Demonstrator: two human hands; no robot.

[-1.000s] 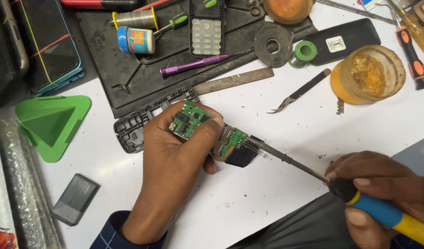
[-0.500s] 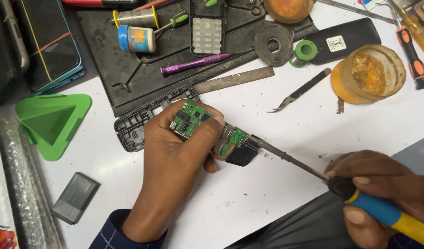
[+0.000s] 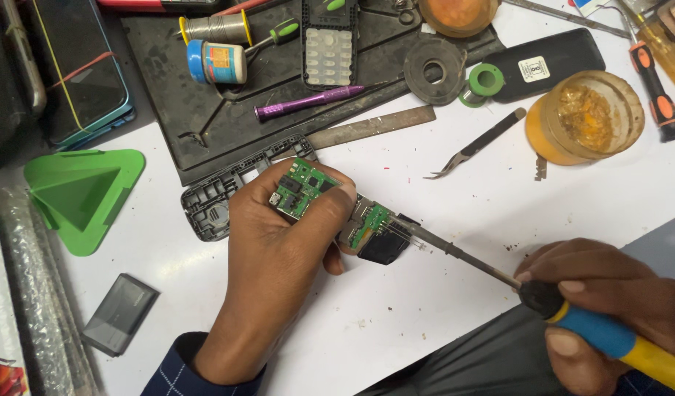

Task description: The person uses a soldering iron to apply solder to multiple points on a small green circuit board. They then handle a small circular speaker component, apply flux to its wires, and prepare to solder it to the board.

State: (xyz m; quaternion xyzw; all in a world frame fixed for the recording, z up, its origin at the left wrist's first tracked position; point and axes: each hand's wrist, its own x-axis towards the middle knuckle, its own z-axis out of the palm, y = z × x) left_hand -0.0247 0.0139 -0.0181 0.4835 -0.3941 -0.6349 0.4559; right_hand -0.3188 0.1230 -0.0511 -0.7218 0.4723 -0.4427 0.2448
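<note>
Head view: my left hand (image 3: 279, 249) pinches the board (image 3: 330, 202); right hand (image 3: 609, 308) grips the iron (image 3: 499, 275); a slip could, I judge, scorch fingers.

left hand (image 3: 279, 249): shifted a very little toward the bench's (image 3: 440, 323) near edge since a second ago; its grip on the green circuit board (image 3: 302, 188) reads the same.
circuit board: moved with that hand, by an equally slight amount, away from the dark mat's (image 3: 227, 125) near edge.
soldering iron (image 3: 499, 271): its tip sits a touch lower in the view, against the board's right end as before.
right hand (image 3: 609, 308): edged barely toward the bench's near right corner, with the blue and yellow handle (image 3: 623, 345).
</note>
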